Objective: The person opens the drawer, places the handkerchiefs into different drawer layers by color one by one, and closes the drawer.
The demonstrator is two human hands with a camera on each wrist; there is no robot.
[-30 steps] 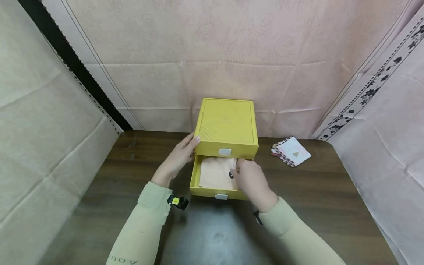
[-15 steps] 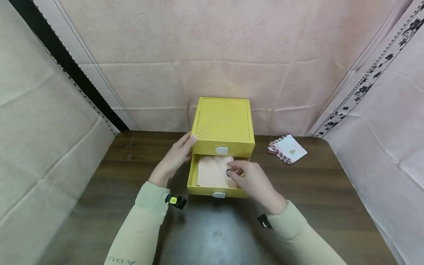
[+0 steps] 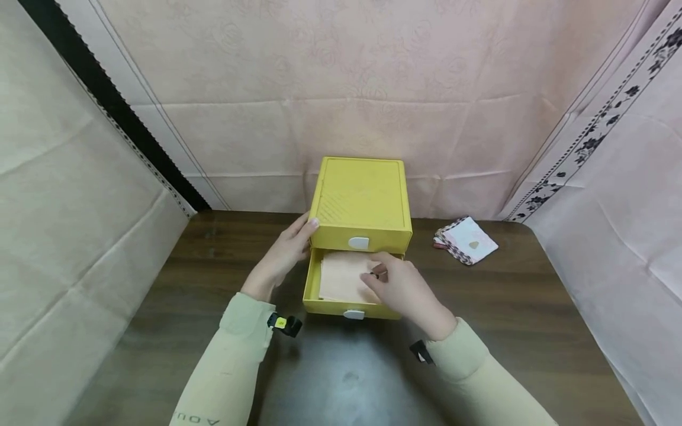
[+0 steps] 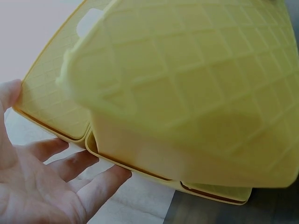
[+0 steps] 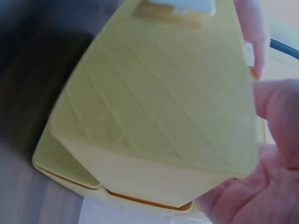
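A yellow two-drawer box [image 3: 362, 192] stands at the table's back, its lower drawer [image 3: 326, 307] pulled out. Inside lies a folded cream cloth [image 3: 343, 277] with a small dark mark [image 3: 375, 275], partly covered by fingers. My left hand [image 3: 285, 254] rests on the box's left side, thumb at the front edge; in the left wrist view its fingers [image 4: 110, 182] touch the side wall. Over the drawer's right part, my right hand [image 3: 402, 287] touches the cloth, thumb and forefinger apart. The drawer front [image 5: 159, 93] hides its fingertips in the right wrist view.
A small stack of folded patterned cloths [image 3: 469, 241] lies on the brown wooden table [image 3: 533, 331] right of the box. Pale fabric [image 3: 373, 77] hangs behind and at both sides. The upper drawer is closed, its white tab [image 3: 359, 243] in front.
My right hand's fingers, bunched at the cloth's right edge a second ago, have since spread apart over it. My left hand stays at the box's side. The view has shifted slightly.
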